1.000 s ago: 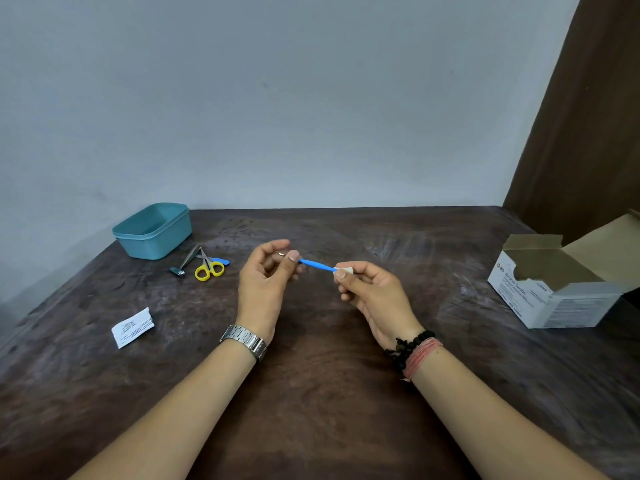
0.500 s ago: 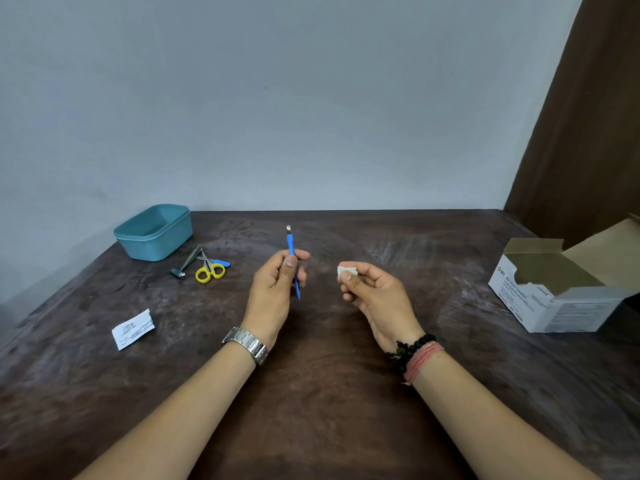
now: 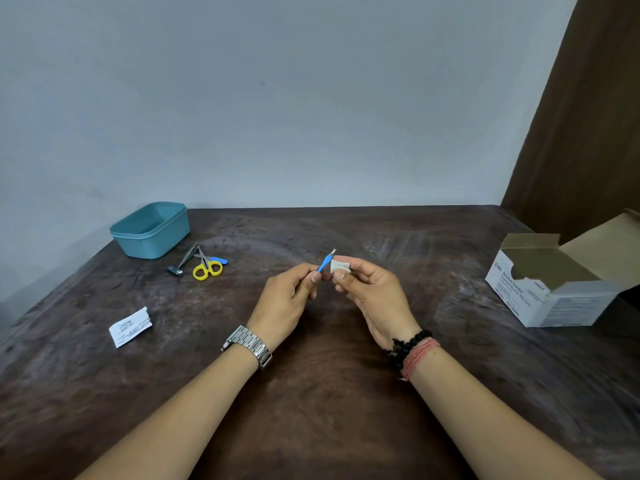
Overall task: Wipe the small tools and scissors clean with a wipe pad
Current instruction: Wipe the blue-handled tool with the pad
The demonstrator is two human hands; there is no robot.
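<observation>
Left hand (image 3: 287, 299) pinches the blue tool (image 3: 325, 263) between thumb and fingers, tip tilted up; right hand (image 3: 372, 292) grips the white pad (image 3: 338, 265), just beside the tool's shaft.

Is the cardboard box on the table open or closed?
Open. The alcohol swab box has its top flaps lifted and folded back, so the brown inside shows. Whether any swabs are left inside cannot be seen.

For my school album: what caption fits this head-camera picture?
Left hand holds a blue tool while right hand brings a wipe pad beside it.
</observation>
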